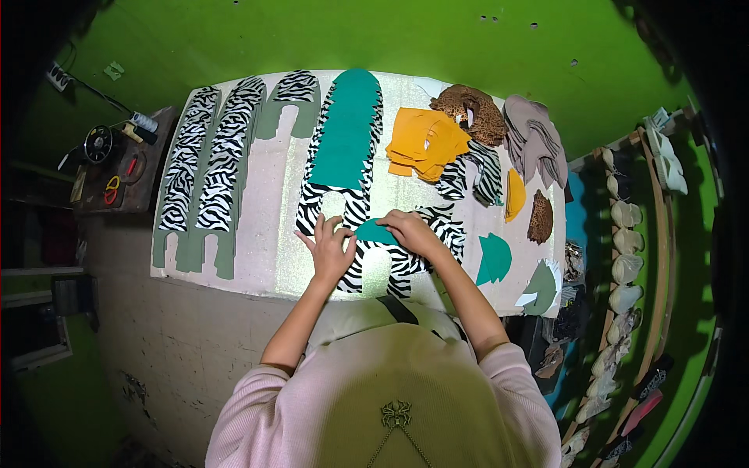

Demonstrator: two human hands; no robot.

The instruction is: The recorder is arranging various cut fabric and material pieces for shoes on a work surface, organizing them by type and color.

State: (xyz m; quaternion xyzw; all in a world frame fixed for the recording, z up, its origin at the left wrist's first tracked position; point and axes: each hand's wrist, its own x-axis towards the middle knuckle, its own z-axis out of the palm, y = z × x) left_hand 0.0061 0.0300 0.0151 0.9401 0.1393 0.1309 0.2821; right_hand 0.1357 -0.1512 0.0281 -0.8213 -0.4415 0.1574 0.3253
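A small teal half-round cut piece (374, 232) lies on a zebra-print U-shaped piece (396, 269) near the table's front edge. My right hand (412, 234) is closed at the teal piece's upper right edge, thumb and finger pinched on it. At the piece's left end rests my left hand (329, 248), fingers spread and thumb close to the edge. More zebra-print pieces (446, 230) are stacked beneath and right of my right hand. Just beyond my hands, a long row of overlapping teal pieces (343, 132) lies over zebra-print ones.
Grey-green pieces (186, 253) with zebra-print strips (226, 171) line the left. Toward the back right sit yellow pieces (421, 140), leopard-print pieces (468, 105) and taupe pieces (534, 136). A sewing machine (99, 144) stands left of the table; a rack of shoe-shaped forms (626, 240) stands right.
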